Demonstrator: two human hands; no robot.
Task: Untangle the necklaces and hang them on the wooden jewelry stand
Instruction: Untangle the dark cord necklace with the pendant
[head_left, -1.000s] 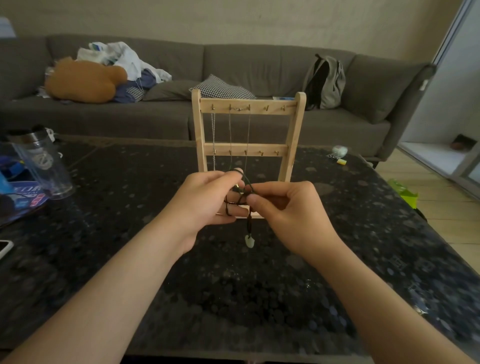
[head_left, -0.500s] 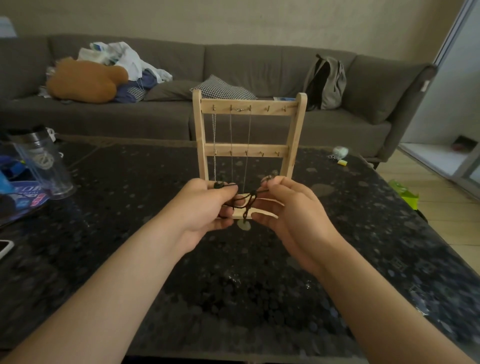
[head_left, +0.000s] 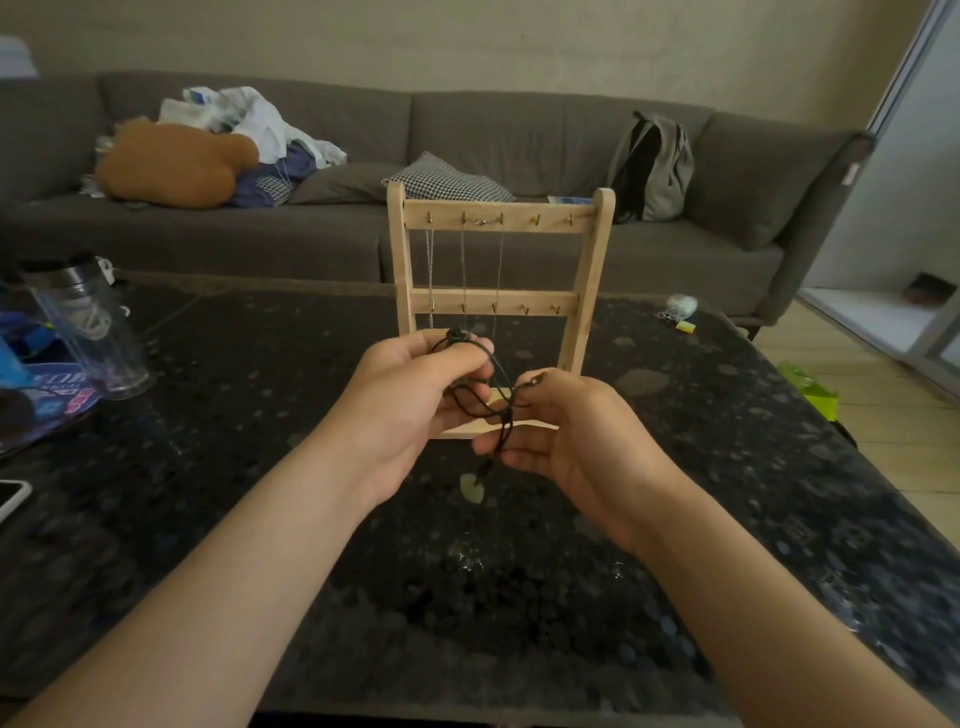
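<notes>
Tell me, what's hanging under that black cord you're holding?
A pale pendant dangles below the black cord, above the dark table. Where the cord passes into the left hand and right hand is hidden.

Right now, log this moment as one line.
phase: untangling | hands: left and right both hold black cord necklace | pendant dangling | stand: chains already hung

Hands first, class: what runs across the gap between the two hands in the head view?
In the head view, the tangled black cord necklace spans from the left hand to the right hand, its pale pendant dangling below.
</notes>
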